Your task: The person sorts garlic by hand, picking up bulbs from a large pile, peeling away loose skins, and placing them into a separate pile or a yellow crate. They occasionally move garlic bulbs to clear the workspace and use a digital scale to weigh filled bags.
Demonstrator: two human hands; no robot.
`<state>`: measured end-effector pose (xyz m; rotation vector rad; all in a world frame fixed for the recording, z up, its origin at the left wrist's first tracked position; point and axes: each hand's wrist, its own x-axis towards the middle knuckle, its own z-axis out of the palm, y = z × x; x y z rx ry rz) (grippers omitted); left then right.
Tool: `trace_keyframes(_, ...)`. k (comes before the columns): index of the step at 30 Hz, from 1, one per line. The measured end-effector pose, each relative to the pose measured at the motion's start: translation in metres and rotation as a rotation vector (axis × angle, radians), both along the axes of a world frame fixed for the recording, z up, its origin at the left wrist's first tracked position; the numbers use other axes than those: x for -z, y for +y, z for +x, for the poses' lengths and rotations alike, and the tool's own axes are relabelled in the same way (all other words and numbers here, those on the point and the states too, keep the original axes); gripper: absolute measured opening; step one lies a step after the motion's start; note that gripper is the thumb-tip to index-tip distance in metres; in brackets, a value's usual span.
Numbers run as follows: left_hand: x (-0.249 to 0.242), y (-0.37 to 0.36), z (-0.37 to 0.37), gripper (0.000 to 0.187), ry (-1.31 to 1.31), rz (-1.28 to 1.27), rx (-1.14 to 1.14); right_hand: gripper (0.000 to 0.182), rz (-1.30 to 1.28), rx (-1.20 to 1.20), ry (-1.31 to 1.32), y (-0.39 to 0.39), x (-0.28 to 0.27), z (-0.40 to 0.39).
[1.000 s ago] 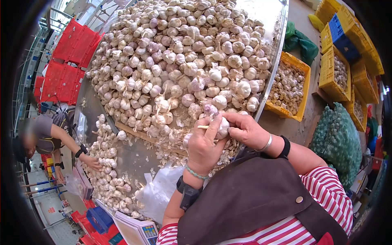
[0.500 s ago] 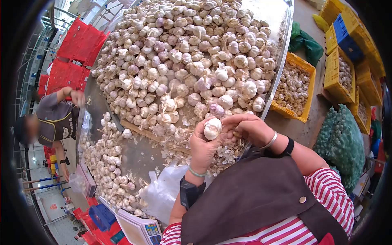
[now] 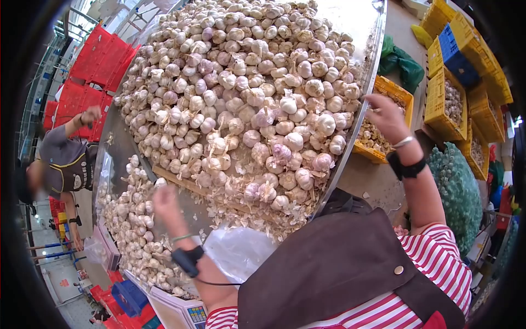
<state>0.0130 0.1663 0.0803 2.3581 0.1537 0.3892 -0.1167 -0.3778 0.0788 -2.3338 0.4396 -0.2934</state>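
A big heap of garlic bulbs (image 3: 235,82) covers the metal table. My left hand (image 3: 169,205), smeared by motion, is over the left part of the table, beside the smaller pile of cleaned-looking garlic bulbs (image 3: 134,214). Its fingers are too blurred to show whether they hold anything. My right hand (image 3: 388,118) hangs past the table's right edge, above the yellow crate (image 3: 406,97) of garlic; its fingers look loosely apart, with nothing visible in them. Loose garlic skins (image 3: 255,219) lie at the near edge of the heap.
A wooden strip (image 3: 181,180) separates the two piles. Clear plastic bags (image 3: 233,252) and a scale (image 3: 178,308) are near me. Across the table stands a person (image 3: 66,164). Stacked yellow crates (image 3: 438,104) and a green net sack (image 3: 455,186) stand at right.
Both hands were together around a white garlic bulb. They have parted: my left hand moved left to the smaller pile, my right hand moved up and right over the table edge.
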Motion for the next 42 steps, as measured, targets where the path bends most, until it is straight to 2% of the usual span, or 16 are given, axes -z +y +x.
trace_keyframes(2,0.001,-0.093,-0.027,0.028,0.228,-0.117,0.33,0.04,-0.212,-0.181,0.05,0.043,0.009,0.021)
trace_keyframes(4,0.013,-0.163,-0.045,0.035,0.025,0.102,0.744,0.039,-0.354,-0.35,0.297,0.074,0.01,0.047)
trace_keyframes(6,0.018,-0.215,-0.055,0.043,-0.031,0.334,0.797,0.029,-0.56,-0.417,0.38,0.093,0.005,0.058)
trace_keyframes(10,0.05,-0.237,-0.039,0.05,0.025,0.424,0.795,0.022,-0.542,-0.485,0.448,0.081,0.021,0.073)
trace_keyframes(13,0.061,-0.224,-0.029,0.052,0.079,0.198,0.813,0.023,-0.21,-0.473,0.148,0.057,0.023,0.059)
trace_keyframes(16,0.071,-0.21,-0.027,0.045,0.116,0.076,0.744,0.034,0.312,-0.438,0.24,0.054,0.004,0.062)
trace_keyframes(17,0.064,-0.208,-0.029,0.041,0.236,0.0,0.701,0.037,1.117,-0.305,0.204,0.056,-0.01,0.057)
trace_keyframes(20,0.06,-0.204,-0.036,0.039,0.303,-0.137,0.652,0.037,1.676,-0.248,0.151,0.075,-0.022,0.063)
trace_keyframes(21,0.051,-0.201,-0.035,0.04,0.358,-0.075,0.699,0.037,1.675,-0.254,0.154,0.076,-0.016,0.069)
trace_keyframes(23,0.054,-0.193,-0.04,0.04,0.249,-0.116,0.664,0.036,1.469,-0.354,0.328,0.08,0.005,0.085)
trace_keyframes(26,0.047,-0.179,-0.044,0.034,0.122,-0.205,0.592,0.035,-0.071,-0.555,0.372,0.124,0.007,0.094)
trace_keyframes(28,0.042,-0.167,-0.048,0.023,0.424,-0.806,0.411,0.039,-0.534,-0.644,0.486,0.146,0.014,0.091)
trace_keyframes(34,0.037,-0.132,-0.059,0.014,0.487,-1.233,0.313,0.039,-0.683,-0.784,0.592,0.153,0.008,0.102)
trace_keyframes(37,0.04,-0.124,-0.07,0.018,0.583,-1.414,0.287,0.028,-0.53,-0.605,0.467,0.149,-0.003,0.108)
trace_keyframes(40,0.042,-0.127,-0.084,0.037,0.689,-1.581,0.343,0.023,-0.481,-0.536,0.316,0.155,-0.031,0.106)
trace_keyframes(42,0.042,-0.14,-0.089,0.056,0.894,-1.909,0.443,0.024,-0.36,-0.594,0.238,0.178,-0.04,0.1)
